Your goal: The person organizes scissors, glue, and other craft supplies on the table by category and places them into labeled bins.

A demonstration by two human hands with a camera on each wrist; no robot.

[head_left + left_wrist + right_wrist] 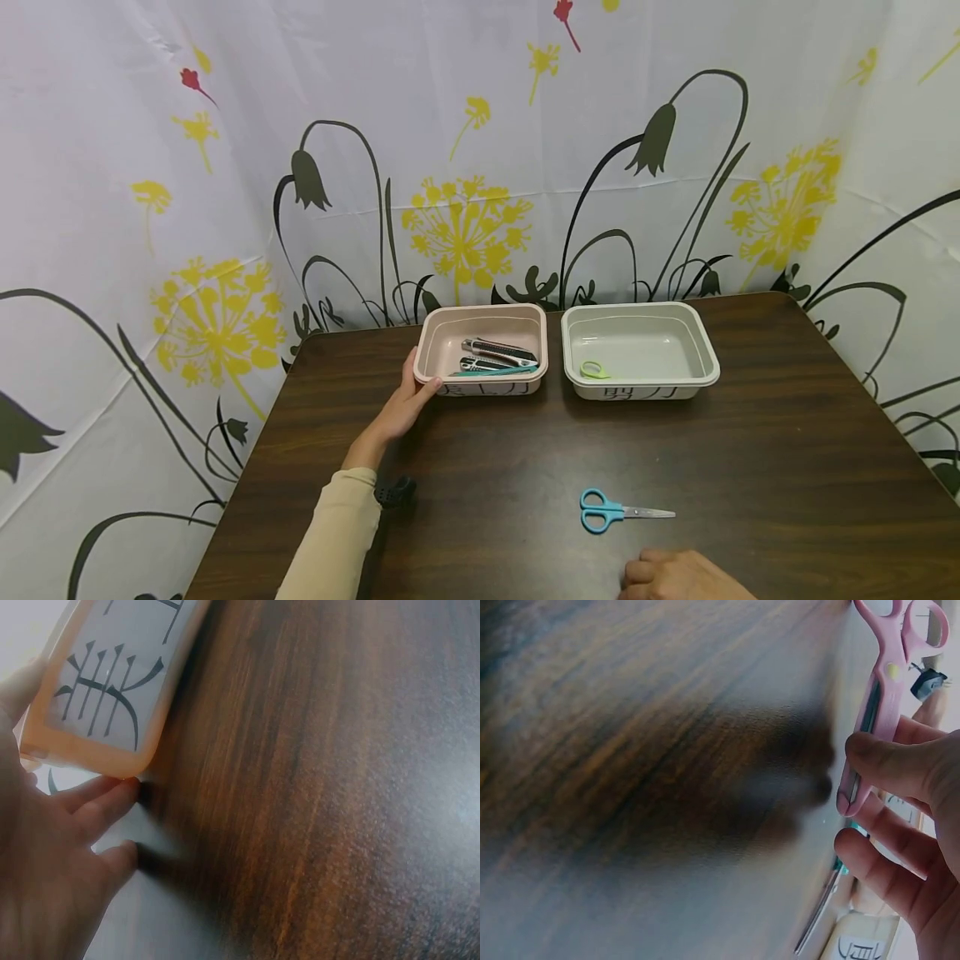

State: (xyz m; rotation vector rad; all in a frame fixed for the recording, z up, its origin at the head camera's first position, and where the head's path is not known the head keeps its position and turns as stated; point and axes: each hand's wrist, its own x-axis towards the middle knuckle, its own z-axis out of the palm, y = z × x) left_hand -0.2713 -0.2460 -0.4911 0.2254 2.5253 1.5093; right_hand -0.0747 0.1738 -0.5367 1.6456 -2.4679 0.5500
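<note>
In the head view my left hand (397,408) grips the front left corner of a pink plastic box (480,317), thumb at the front rim and fingers along the left side. Several utility knives (498,350) lie inside it. At the bottom edge of the view is my right hand (675,575), low over the table. The right wrist view shows this hand pinching pink scissors (889,697) near the blade end, handle loops pointing away; they are hidden in the head view. Scissors with blue handles (611,511) lie on the table just beyond my right hand.
Beside the pink box stands a pale, whitish box (637,312) holding a small yellow-green handled item (594,369). Both carry dark lettering on their fronts. The dark wood table (487,467) ends at a flowered curtain (465,125) behind the boxes.
</note>
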